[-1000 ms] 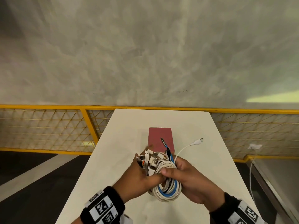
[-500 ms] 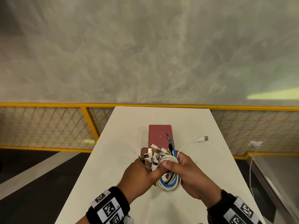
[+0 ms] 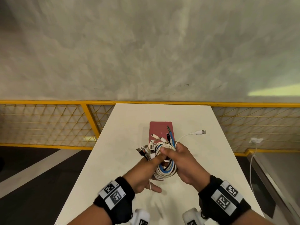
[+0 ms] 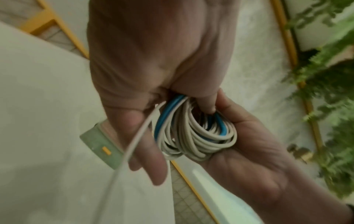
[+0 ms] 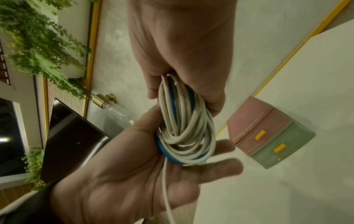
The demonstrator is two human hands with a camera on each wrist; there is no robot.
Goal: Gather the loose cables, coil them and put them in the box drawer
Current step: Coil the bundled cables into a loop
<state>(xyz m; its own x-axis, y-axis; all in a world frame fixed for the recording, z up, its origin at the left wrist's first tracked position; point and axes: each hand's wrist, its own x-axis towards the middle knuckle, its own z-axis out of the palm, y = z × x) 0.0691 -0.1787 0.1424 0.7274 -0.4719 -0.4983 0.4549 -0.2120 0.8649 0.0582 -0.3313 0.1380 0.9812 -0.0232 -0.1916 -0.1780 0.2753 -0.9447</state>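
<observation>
Both hands hold a coil of white, blue and black cables (image 3: 164, 171) above the white table (image 3: 123, 143). My right hand (image 3: 183, 163) grips the coil's right side, fingers wrapped over its top. My left hand (image 3: 142, 171) has its thumb hooked into the loop (image 4: 195, 136), with the fingers stretched out beneath. Several plugs (image 3: 147, 150) fan out at the upper left, and one white USB end (image 3: 200, 132) sticks out to the right. A loose white strand (image 5: 165, 189) hangs across the left palm. The drawer box (image 3: 160, 129) stands just behind; its pink and green drawers (image 5: 268, 136) are closed.
A yellow mesh railing (image 3: 48, 124) runs behind the table's far edge. At the right, a white charger (image 3: 256, 140) with a hanging cable sits beyond the table. Green plants (image 5: 38, 45) hang off to the side. Dark floor lies left of the table.
The coil and both hands have moved up and closer to the box. My left fingers have straightened out under the coil. The white USB end swung further right.
</observation>
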